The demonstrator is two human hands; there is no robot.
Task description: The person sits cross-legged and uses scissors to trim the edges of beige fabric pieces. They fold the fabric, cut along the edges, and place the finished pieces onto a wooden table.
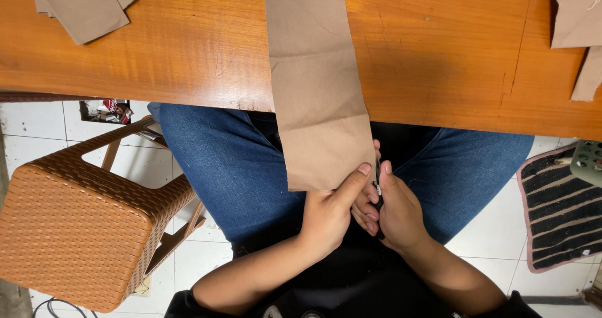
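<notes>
Brown fabric strip [316,86] hangs off desk [439,61] edge onto lap, long axis running away from body. Left hand [329,214] pinches strip's lower right corner; right hand [396,213] fingers closed on small dark tool, just beside.

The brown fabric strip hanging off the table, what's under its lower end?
Under the fabric strip lies the wooden table edge, then blue jeans. The left hand pinches its bottom corner; the right hand holds a small dark tool, mostly hidden.
</notes>
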